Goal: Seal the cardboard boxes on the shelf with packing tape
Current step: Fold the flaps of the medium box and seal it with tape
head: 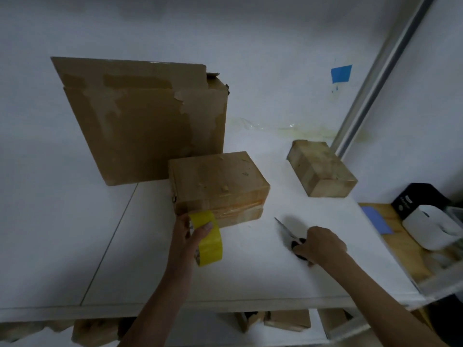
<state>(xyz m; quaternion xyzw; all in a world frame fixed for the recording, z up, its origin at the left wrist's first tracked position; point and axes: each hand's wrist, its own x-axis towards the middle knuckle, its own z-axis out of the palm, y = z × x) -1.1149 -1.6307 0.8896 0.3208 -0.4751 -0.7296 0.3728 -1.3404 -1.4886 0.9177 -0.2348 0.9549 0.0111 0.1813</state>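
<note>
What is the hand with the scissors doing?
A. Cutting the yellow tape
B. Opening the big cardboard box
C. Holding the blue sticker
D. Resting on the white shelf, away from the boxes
D: the right hand grips the black-handled metal scissors down on the white shelf, apart from the middle brown cardboard box, while the left hand holds the roll of yellow packing tape.

Three brown cardboard boxes on a white shelf [250, 276]. Large box [147, 126] at the back left, standing tall and tilted, surface scuffed and peeled, a flap raised at its top right corner. Medium box [218, 187] just in front of it, lying flat, closed, glossy tape banding its near side. Small box [322, 167] well apart to the right, closed, near a metal post. Yellow packing tape roll [209, 240] upright at the medium box's near left corner.
</note>
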